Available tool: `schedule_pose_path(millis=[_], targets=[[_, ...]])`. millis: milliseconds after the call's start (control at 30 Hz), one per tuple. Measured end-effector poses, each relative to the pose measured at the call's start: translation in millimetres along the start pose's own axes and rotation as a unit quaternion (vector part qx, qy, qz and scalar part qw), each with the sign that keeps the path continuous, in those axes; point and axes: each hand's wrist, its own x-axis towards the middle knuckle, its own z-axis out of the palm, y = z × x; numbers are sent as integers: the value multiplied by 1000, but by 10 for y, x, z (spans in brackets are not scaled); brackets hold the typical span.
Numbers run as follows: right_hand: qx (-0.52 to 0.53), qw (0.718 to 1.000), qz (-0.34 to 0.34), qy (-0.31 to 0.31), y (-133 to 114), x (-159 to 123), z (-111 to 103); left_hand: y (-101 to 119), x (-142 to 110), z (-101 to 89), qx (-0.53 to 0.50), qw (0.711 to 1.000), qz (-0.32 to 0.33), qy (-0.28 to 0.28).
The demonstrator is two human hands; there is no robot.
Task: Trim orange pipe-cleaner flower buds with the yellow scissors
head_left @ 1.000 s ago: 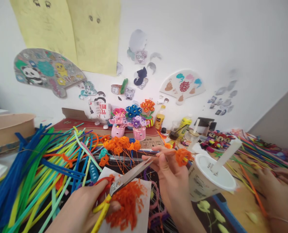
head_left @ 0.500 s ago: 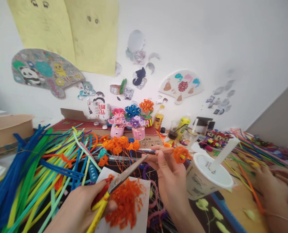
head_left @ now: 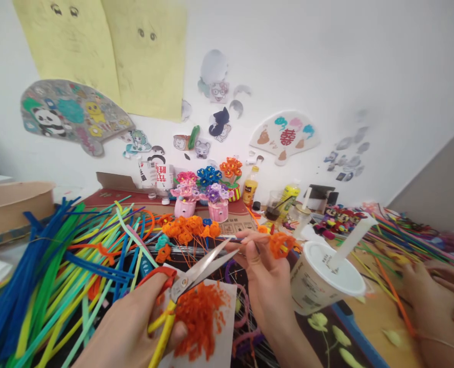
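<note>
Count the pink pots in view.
2: the left pink pot under pale pink flowers, the right pink pot under purple flowers. More may be hidden behind.

Your scissors (head_left: 184, 282), with silver metal blades, one red handle and one yellow, sit in your left hand (head_left: 135, 319) with the blades parted in a narrow V, slanting up and away to the right, the red handle above and the yellow one below. The orange flower (head_left: 281, 246), fuzzy and looped into rounded petals, is pinched in your right hand (head_left: 267, 278), its head lying sideways and pointing right, beyond your fingertips. The blade tips end just beside those fingers; you cannot tell whether they touch the flower's stem.
</note>
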Motion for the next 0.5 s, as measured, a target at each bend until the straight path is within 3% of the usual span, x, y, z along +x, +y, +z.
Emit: schedule_pose_path(millis=[500], targets=[[47, 998, -8, 41, 1, 13, 17, 53, 1, -28, 28, 999, 36, -8]])
